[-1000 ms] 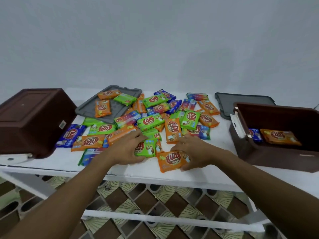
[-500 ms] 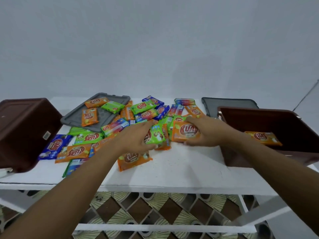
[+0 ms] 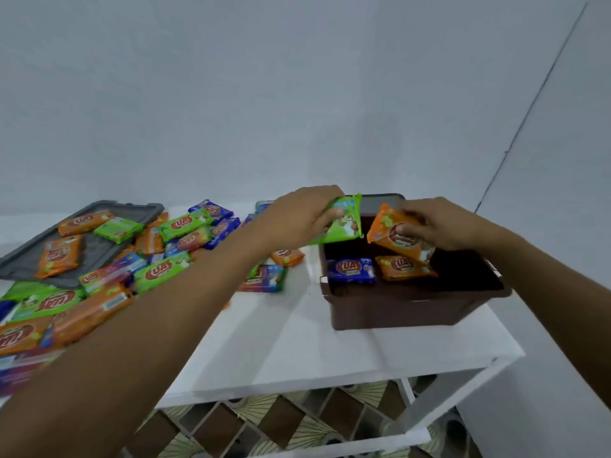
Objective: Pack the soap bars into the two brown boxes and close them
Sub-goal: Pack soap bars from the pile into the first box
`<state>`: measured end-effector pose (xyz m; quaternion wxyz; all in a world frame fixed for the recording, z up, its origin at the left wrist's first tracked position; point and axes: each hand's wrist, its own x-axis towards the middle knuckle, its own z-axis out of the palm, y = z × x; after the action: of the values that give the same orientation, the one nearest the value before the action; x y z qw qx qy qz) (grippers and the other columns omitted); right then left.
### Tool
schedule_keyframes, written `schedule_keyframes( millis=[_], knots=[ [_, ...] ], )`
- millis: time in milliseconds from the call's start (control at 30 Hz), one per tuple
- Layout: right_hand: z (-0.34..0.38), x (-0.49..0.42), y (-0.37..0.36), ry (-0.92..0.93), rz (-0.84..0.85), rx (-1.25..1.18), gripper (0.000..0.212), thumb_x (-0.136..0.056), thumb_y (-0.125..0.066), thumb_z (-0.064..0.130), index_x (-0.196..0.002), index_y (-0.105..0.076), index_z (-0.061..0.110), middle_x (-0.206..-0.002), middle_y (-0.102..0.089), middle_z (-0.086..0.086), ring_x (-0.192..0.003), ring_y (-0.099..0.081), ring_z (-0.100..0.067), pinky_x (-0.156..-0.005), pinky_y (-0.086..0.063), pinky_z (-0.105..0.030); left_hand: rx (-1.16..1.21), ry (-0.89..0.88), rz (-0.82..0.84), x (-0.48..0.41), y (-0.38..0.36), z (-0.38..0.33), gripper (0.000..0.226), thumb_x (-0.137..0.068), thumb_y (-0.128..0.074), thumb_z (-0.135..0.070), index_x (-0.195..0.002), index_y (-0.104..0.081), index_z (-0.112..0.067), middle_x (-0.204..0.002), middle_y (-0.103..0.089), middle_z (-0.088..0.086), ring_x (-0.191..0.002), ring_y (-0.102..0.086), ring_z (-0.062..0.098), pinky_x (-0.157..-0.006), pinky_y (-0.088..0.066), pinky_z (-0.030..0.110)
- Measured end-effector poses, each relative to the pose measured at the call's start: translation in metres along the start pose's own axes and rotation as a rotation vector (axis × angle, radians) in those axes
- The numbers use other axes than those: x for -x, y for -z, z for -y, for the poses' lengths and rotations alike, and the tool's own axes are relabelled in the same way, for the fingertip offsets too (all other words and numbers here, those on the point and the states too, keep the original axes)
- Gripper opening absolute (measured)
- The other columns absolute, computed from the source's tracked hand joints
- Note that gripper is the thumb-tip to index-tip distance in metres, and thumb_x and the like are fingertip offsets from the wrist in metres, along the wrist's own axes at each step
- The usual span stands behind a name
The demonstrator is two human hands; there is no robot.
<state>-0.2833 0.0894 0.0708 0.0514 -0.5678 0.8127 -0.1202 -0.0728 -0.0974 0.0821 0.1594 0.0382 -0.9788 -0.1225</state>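
pinching soap bars (image 3: 344, 226) between curled fingers (image 3: 332, 213)

Bare left hand (image 3: 297, 217) and right hand (image 3: 444, 228), bare forearms (image 3: 158, 332).

light: flat cool light is washing everything | shadow: brown box (image 3: 396, 309) interior is sitting dark | blur: motion is smearing near-left soap bars (image 3: 20, 338) | edges: wide-angle is skewing table (image 3: 297, 352) lines

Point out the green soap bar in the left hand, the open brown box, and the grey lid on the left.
green soap bar (image 3: 344, 228): head view, middle of the wrapper.
brown box (image 3: 396, 312): head view, front wall.
grey lid (image 3: 99, 251): head view, bare patch of its top.
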Motion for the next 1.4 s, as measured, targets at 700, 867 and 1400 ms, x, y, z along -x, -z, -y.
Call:
schedule_keyframes(
  millis=[700,867,1400],
  knots=[
    [-0.072,-0.010,-0.069,0.118,0.556,0.141,0.022,-0.090,-0.063,0.025,-0.111,-0.065,0.025,-0.099,-0.048,0.004,-0.092,-0.055,-0.017,-0.075,-0.047,-0.030,-0.083,0.226,0.812,-0.068,-0.131,-0.029,0.031,-0.094,-0.057,-0.018,-0.123,-0.065,-0.022,-0.123,-0.057,0.005,-0.109,-0.056,0.024,-0.089,-0.046,0.031],
    [-0.073,-0.011,-0.068,0.151,0.600,0.076,0.021,-0.092,-0.055,0.015,-0.102,-0.071,0.022,-0.089,-0.055,0.012,-0.076,-0.047,-0.002,-0.061,-0.039,-0.021,0.002,0.259,0.834,-0.070,-0.135,-0.029,0.022,-0.089,-0.064,-0.014,-0.110,-0.070,-0.018,-0.112,-0.063,0.003,-0.093,-0.057,0.016,-0.075,-0.044,0.026],
    [-0.022,-0.056,-0.048,0.140,0.088,0.092,0.023,-0.097,-0.045,0.025,-0.105,-0.062,0.038,-0.103,-0.066,0.014,-0.090,-0.061,-0.007,-0.079,-0.054,-0.036,-0.300,0.118,0.350,-0.022,-0.048,0.032,0.033,-0.097,-0.050,-0.034,-0.124,-0.060,-0.020,-0.129,-0.056,0.000,-0.120,-0.050,0.019,-0.101,-0.042,0.040]
  ],
)
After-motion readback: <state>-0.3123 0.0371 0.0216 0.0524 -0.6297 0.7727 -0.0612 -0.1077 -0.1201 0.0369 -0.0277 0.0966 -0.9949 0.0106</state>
